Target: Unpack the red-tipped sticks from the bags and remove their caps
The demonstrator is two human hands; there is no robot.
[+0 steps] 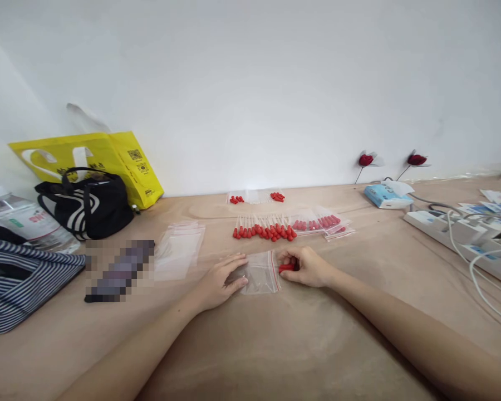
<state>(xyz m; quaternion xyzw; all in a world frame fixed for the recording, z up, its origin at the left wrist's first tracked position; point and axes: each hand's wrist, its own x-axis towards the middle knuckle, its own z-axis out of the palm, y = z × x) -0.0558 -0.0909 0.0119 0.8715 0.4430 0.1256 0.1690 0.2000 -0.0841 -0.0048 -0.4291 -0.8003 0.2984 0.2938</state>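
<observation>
A small clear zip bag (pixel 259 275) with a red seal line lies flat in front of me, its seal edge facing right. My left hand (pixel 221 283) rests at its left side, fingers stretched out and touching the plastic. Just off the seal edge, my right hand (pixel 304 267) is closed in a pinch on small red pieces (pixel 287 268); the fingers hide part of them. Beyond the bag runs a row of pale sticks with red heads (pixel 265 229). To its right, overlapping zip bags (pixel 319 221) contain more red-headed pieces.
A stack of flat zip bags (pixel 179 250) lies left. Near the wall are bags with red pieces (pixel 255 196). Yellow and black bags (pixel 94 203), a bottle (pixel 23 220) and a striped pouch (pixel 25 278) stand left; tissues (pixel 384 196) and a cabled power strip (pixel 463 242) lie right.
</observation>
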